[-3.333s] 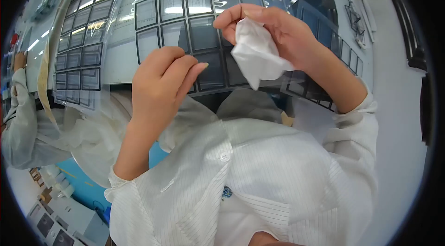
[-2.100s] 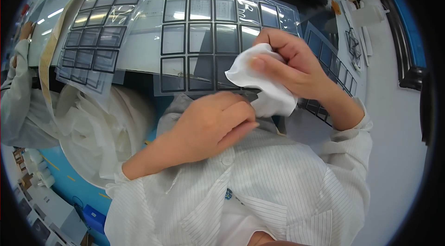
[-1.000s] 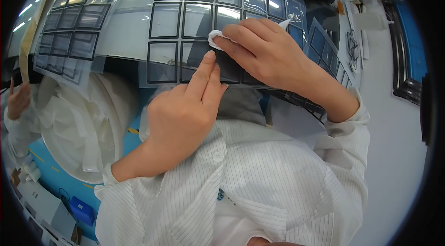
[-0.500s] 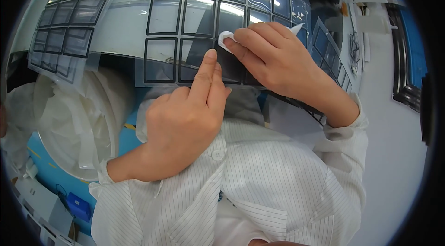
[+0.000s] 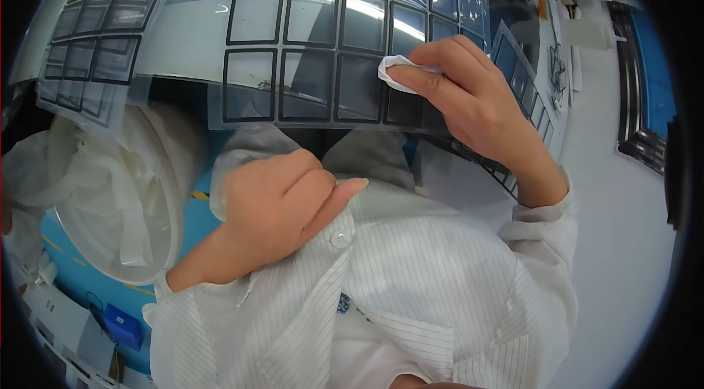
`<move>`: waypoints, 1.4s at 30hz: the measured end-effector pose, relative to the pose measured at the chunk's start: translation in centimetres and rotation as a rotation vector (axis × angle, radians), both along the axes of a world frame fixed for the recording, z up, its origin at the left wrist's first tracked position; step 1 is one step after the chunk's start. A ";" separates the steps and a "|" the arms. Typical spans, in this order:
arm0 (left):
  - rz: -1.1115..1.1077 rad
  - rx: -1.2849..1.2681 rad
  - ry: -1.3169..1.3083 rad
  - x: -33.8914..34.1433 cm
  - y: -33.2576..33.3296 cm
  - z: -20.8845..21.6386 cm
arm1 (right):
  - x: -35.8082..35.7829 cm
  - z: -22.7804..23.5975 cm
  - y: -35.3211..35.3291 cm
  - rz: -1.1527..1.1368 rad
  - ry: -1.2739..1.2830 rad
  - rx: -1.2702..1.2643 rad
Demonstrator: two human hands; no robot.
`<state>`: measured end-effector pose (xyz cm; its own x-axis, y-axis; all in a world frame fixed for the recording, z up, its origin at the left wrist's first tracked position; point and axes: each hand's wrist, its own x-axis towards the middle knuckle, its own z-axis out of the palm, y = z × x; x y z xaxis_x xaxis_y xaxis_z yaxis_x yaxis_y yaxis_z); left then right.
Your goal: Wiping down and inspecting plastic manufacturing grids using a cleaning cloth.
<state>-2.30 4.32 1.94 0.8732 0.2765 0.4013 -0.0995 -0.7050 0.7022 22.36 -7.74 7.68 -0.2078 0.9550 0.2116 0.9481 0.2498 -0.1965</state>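
A clear sheet (image 5: 214, 107) carrying rows of black-framed rectangular panels lies along the edge of the work surface. Pinched in my right hand (image 5: 480, 99), a folded white wipe (image 5: 393, 66) rests over the panels of the front row, toward the right. The fingertips behind the wipe are partly hidden. My left hand (image 5: 275, 195) hovers in front of my chest, apart from the sheet. Its fingers are curled in and the thumb sticks out to the right; nothing shows in it.
To the left, a second sheet of framed panels (image 5: 114, 59) overhangs the edge. Below it stands a white bin (image 5: 176, 206) lined with a pale bag (image 5: 103, 191). A small blue box (image 5: 123, 327) sits at lower left. More framed sheets (image 5: 517, 70) lie at the right.
My left hand has lifted off the sheet, drawn back toward me and curled its pointing fingers. My right hand has slid the wipe a little to the right.
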 end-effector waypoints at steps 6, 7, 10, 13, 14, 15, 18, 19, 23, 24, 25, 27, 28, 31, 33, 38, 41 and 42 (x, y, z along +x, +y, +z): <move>0.054 -0.996 0.272 0.8 -2.0 -2.4 | -1.4 -0.5 0.1 0.080 0.021 0.014; 0.051 -1.163 0.210 1.0 -1.8 -2.8 | -1.6 -0.8 0.3 0.074 0.021 0.014; 0.038 -1.300 0.162 1.7 -1.5 -2.6 | -2.0 -1.5 0.7 0.051 0.015 0.093; 0.056 -1.272 0.114 2.0 -1.7 -2.3 | -2.4 -1.0 0.5 0.345 0.066 -0.007; 0.063 -1.287 0.099 2.0 -1.7 -2.3 | -3.0 -1.0 0.0 0.346 0.066 -0.005; 0.070 -1.302 0.085 2.0 -1.7 -2.3 | -3.9 -1.1 -0.5 0.349 0.088 -0.003; 0.111 -1.228 0.056 1.9 -2.2 -3.1 | -4.1 -0.6 -0.7 0.266 0.049 -0.025; 0.110 -1.229 0.056 2.0 -2.2 -3.0 | -3.7 -1.0 -0.5 0.211 -0.015 0.029; 0.103 -1.227 0.044 2.4 -2.1 -2.8 | -4.2 -1.9 -0.8 0.132 -0.104 0.100; 0.077 -1.215 0.024 2.4 -2.1 -2.9 | -4.5 -2.0 -0.7 0.123 -0.122 0.134; 0.077 -1.217 0.024 2.4 -2.1 -3.0 | -4.7 -2.1 -0.5 0.123 -0.122 0.131; 0.082 -1.213 0.003 2.4 -2.2 -3.0 | -5.1 -2.1 -0.1 0.153 -0.192 0.135; 0.087 -1.213 0.000 2.4 -2.2 -3.0 | -5.1 -2.0 -0.1 0.158 -0.191 0.135; 0.124 -1.219 -0.012 2.5 -2.5 -2.9 | -5.3 -1.5 -0.3 0.155 -0.238 0.093; 0.131 -1.220 -0.005 2.6 -2.6 -2.6 | -5.5 -1.2 -0.2 0.156 -0.255 0.090; 0.144 -1.215 -0.032 2.7 -2.6 -2.7 | -5.4 -1.2 -0.6 0.173 -0.298 0.069; 0.141 -1.223 -0.034 2.7 -2.6 -2.9 | -5.4 -1.1 -0.5 0.165 -0.306 0.065; 0.134 -1.220 -0.039 2.6 -2.6 -3.0 | -5.4 -1.1 -0.4 0.161 -0.288 0.070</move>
